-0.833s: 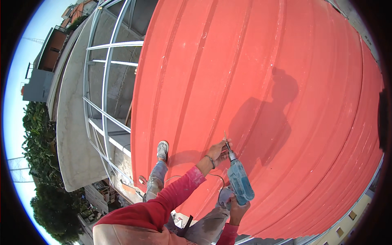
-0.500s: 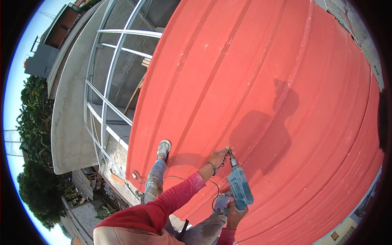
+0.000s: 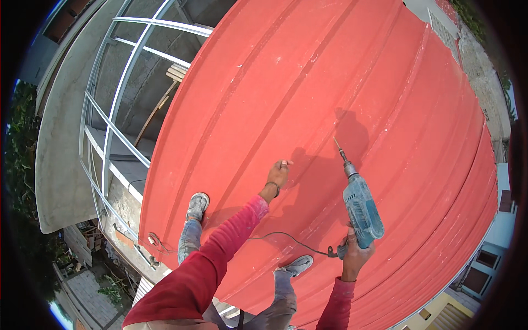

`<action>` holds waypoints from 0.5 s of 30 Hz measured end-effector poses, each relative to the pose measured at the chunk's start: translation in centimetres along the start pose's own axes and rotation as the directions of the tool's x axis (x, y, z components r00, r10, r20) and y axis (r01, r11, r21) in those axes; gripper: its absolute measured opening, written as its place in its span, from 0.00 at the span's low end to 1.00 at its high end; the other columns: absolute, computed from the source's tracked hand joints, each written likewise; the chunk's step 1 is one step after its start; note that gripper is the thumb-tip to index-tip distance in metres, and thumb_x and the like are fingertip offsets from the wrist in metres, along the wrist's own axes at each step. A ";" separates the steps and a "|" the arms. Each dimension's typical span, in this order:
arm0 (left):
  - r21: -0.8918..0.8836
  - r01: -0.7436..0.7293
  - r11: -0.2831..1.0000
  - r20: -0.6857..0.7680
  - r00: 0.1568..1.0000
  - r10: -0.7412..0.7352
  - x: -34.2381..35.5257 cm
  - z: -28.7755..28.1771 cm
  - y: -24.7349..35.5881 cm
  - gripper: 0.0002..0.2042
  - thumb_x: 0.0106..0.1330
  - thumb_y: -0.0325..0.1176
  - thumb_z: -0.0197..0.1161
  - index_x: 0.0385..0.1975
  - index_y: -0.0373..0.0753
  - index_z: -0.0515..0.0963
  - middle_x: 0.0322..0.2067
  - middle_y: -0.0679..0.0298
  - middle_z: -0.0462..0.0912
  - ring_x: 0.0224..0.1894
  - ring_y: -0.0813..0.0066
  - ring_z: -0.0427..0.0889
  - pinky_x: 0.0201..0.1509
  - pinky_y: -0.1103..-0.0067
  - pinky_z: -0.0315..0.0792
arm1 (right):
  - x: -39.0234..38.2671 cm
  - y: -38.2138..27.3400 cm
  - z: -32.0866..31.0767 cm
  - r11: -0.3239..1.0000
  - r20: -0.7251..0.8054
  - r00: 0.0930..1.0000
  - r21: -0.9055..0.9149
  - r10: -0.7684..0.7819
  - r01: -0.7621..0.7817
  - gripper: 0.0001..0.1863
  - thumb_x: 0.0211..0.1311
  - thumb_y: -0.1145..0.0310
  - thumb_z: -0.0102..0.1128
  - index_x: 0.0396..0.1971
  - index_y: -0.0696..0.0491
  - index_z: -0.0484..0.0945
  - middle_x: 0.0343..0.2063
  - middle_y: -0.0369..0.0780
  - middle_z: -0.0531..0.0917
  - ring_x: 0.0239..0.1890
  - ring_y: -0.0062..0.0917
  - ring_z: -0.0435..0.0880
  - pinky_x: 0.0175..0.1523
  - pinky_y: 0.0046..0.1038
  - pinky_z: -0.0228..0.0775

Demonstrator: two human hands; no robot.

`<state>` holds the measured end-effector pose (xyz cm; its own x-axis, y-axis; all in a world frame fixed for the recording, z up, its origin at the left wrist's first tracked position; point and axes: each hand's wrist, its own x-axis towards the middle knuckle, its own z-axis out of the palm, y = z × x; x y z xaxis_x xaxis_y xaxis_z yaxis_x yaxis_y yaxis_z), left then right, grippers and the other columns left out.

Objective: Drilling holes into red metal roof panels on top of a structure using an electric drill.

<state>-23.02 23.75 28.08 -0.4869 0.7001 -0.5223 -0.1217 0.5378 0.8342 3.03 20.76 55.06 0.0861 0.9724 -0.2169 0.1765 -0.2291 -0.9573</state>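
My right hand [image 3: 356,256] is wrapped round the handle of a blue-green corded power drill [image 3: 363,210]. The drill tilts away from me, and a slim bit [image 3: 340,148] sticks out of its chuck over the red ribbed metal roofing [image 3: 264,93]. My left hand [image 3: 278,174] hovers over the sheet, left of the drill and apart from it. Its fingers are curled with thumb and fingertips together; whatever they may hold is too small to make out. A dark power cord [image 3: 286,235] runs from the drill's handle leftward across the roofing.
Both my shoes [image 3: 198,206] stand on the red sheet. At the left the sheet ends beside open white metal framing [image 3: 113,118], with a drop below it. A coiled wire end [image 3: 157,241] lies near that edge. Wooden planks [image 3: 176,71] show beneath the frame.
My left hand has come off the front of the drill and moved away to its left. The drill has swung to the right and farther out in my right hand. The view has shifted too.
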 end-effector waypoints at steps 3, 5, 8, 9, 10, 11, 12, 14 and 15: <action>0.437 -0.025 0.899 -0.105 0.991 0.079 6.9 -1.9 -0.9 0.26 0.70 0.55 0.60 0.60 0.45 0.72 0.45 0.56 0.81 0.54 0.54 0.81 0.57 0.54 0.73 | 1.5 1.9 1.0 0.996 -0.043 0.997 -0.061 -0.069 0.066 0.17 0.66 0.65 0.71 0.45 0.63 0.82 0.38 0.44 0.89 0.18 0.18 0.77 0.23 0.22 0.68; 0.786 -0.106 0.609 -0.093 0.954 0.286 10.8 -3.2 -0.6 0.38 0.64 0.58 0.67 0.68 0.44 0.64 0.57 0.55 0.75 0.61 0.57 0.74 0.60 0.57 0.70 | 1.6 2.5 1.7 0.994 -0.068 0.995 -0.090 -0.073 0.067 0.17 0.66 0.65 0.71 0.45 0.63 0.82 0.38 0.44 0.89 0.18 0.18 0.77 0.23 0.22 0.68; 0.882 -0.115 0.457 -0.040 0.948 0.317 16.3 -3.6 2.0 0.48 0.57 0.64 0.70 0.73 0.46 0.57 0.64 0.57 0.65 0.63 0.58 0.66 0.60 0.58 0.66 | 1.9 3.4 2.3 0.992 -0.100 0.993 -0.114 -0.063 0.052 0.18 0.66 0.64 0.70 0.46 0.64 0.81 0.38 0.44 0.89 0.18 0.18 0.77 0.23 0.22 0.69; 0.894 -0.114 0.433 -0.060 0.928 0.368 18.2 -3.6 2.5 0.51 0.56 0.66 0.70 0.75 0.46 0.55 0.64 0.58 0.64 0.62 0.58 0.66 0.59 0.59 0.66 | 2.2 4.1 2.6 0.993 -0.094 0.994 -0.106 -0.052 0.042 0.19 0.67 0.64 0.70 0.47 0.64 0.80 0.38 0.45 0.89 0.17 0.18 0.77 0.23 0.22 0.70; 0.895 -0.129 0.427 -0.043 0.928 0.371 19.9 -3.1 3.3 0.51 0.56 0.66 0.70 0.75 0.46 0.55 0.64 0.58 0.64 0.62 0.58 0.66 0.59 0.59 0.66 | 2.8 5.3 2.7 0.994 -0.112 0.992 -0.106 -0.050 0.038 0.19 0.67 0.64 0.70 0.47 0.64 0.80 0.38 0.45 0.89 0.17 0.18 0.77 0.23 0.22 0.70; 0.891 -0.138 0.432 -0.068 0.901 0.428 21.3 -2.2 4.4 0.54 0.54 0.68 0.69 0.76 0.47 0.53 0.64 0.57 0.64 0.62 0.58 0.66 0.60 0.60 0.66 | 3.5 6.4 2.5 0.999 -0.086 0.995 -0.034 -0.045 0.043 0.21 0.68 0.60 0.68 0.50 0.63 0.78 0.40 0.45 0.88 0.18 0.19 0.77 0.23 0.22 0.70; 0.891 -0.143 0.431 -0.095 0.870 0.485 22.8 -1.7 5.0 0.57 0.53 0.70 0.69 0.78 0.47 0.50 0.64 0.57 0.64 0.62 0.58 0.65 0.60 0.60 0.65 | 4.3 7.6 2.6 0.998 -0.057 0.998 0.047 -0.039 0.042 0.24 0.70 0.57 0.66 0.53 0.62 0.77 0.42 0.45 0.87 0.18 0.19 0.78 0.23 0.22 0.71; 0.892 -0.155 0.424 -0.114 0.832 0.544 25.5 -1.6 5.4 0.57 0.52 0.72 0.68 0.78 0.48 0.51 0.64 0.57 0.64 0.63 0.57 0.65 0.60 0.60 0.65 | 7.1 10.7 3.8 0.974 -0.050 0.999 0.226 -0.018 0.029 0.26 0.72 0.53 0.62 0.56 0.61 0.74 0.45 0.44 0.86 0.20 0.20 0.78 0.23 0.22 0.72; 0.888 -0.156 0.432 -0.147 0.795 0.588 26.3 -1.3 5.1 0.57 0.51 0.74 0.67 0.77 0.49 0.53 0.64 0.57 0.64 0.63 0.57 0.65 0.61 0.59 0.65 | 8.9 12.2 4.3 0.923 -0.028 1.000 0.385 -0.005 0.015 0.29 0.74 0.49 0.59 0.58 0.60 0.72 0.47 0.43 0.85 0.21 0.20 0.78 0.24 0.23 0.73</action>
<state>-37.56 44.27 18.85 -0.5856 0.8043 0.1010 0.7916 0.5405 0.2851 1.73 26.86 40.66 0.1125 0.9718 -0.2070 -0.2138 -0.1798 -0.9602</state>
